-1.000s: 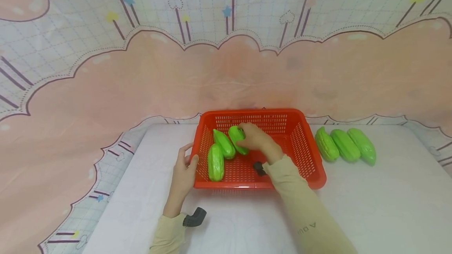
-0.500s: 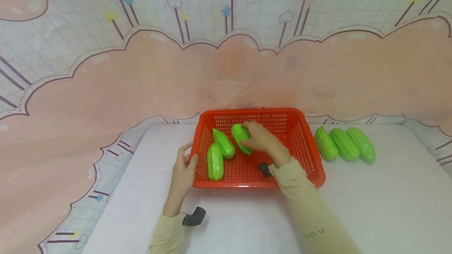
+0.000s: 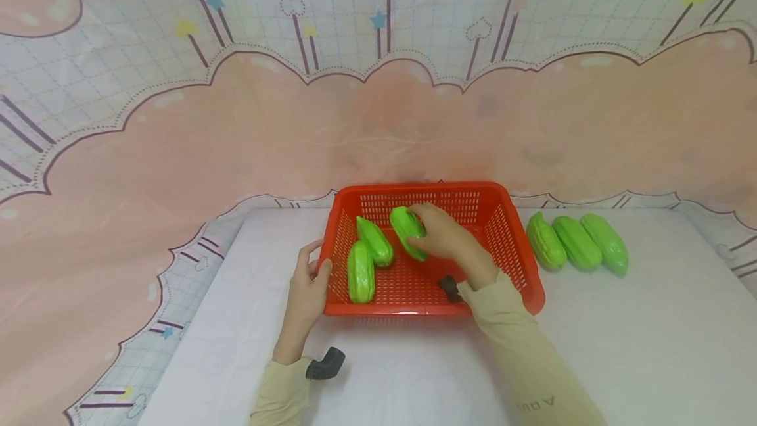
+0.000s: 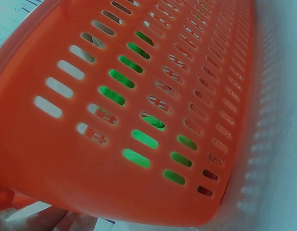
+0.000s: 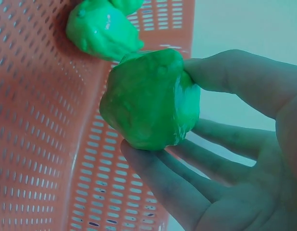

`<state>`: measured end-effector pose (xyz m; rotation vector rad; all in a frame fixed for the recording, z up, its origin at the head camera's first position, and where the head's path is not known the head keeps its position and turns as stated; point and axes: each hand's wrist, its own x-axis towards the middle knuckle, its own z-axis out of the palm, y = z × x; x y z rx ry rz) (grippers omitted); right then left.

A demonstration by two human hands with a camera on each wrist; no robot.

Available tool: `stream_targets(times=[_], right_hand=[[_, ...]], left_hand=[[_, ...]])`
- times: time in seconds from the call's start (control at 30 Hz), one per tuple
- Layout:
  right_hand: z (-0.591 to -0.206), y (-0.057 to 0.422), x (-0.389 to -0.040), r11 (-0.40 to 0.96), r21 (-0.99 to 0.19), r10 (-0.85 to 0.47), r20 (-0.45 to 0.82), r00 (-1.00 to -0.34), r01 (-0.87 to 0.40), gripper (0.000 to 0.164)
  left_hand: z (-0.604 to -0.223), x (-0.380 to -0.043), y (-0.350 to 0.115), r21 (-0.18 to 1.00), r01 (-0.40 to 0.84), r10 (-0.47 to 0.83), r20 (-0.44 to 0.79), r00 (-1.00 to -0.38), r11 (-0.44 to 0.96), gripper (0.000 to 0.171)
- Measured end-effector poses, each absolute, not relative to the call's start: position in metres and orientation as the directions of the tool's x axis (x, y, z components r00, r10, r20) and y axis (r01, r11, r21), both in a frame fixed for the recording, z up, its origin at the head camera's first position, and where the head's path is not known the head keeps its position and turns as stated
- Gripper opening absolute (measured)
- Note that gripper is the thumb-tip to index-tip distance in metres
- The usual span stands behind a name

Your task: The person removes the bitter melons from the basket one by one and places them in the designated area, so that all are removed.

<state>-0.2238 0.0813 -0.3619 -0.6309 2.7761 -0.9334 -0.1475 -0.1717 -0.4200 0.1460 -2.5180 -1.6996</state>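
My right hand (image 3: 442,234) grips a green ridged gourd (image 3: 407,232) inside the red plastic basket (image 3: 434,309). In the right wrist view the thumb is on one side of this gourd (image 5: 143,101) and the fingers are on the other. My left hand (image 3: 307,289) holds the basket's left side by the rim, thumb toward the near side. Only part of that hand (image 4: 43,220) shows in the left wrist view, below the slotted basket wall. Left of the held gourd, an upright gourd (image 3: 361,273) and a slanted gourd (image 3: 374,242) lie on the basket floor.
Right of the basket, three more green gourds lie side by side on the white table (image 3: 408,373): a bumpy gourd (image 3: 547,242), a middle gourd (image 3: 578,243) and an outer gourd (image 3: 606,243). A patterned cloth backdrop (image 3: 378,130) rises behind the table.
My right hand has shifted slightly to the right with the gourd, widening the gap to the slanted gourd. The left hand and basket have stayed in place.
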Motion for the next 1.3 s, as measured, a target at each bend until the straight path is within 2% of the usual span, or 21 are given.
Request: stream_targets(times=[0.67,1.3], right_hand=[[-0.352,0.093,-0.209,0.700,-0.605,-0.436,0.057,-0.898,-0.379,0.059],[-0.348,0.110,-0.196,0.702,-0.604,-0.407,0.096,-0.909,-0.378,0.059]], left_hand=[[-0.425,-0.150,-0.174,0.914,0.012,-0.132,0.072,-0.989,0.406,0.044],[-0.425,-0.150,-0.174,0.917,-0.022,-0.146,0.040,-0.988,0.399,0.045]])
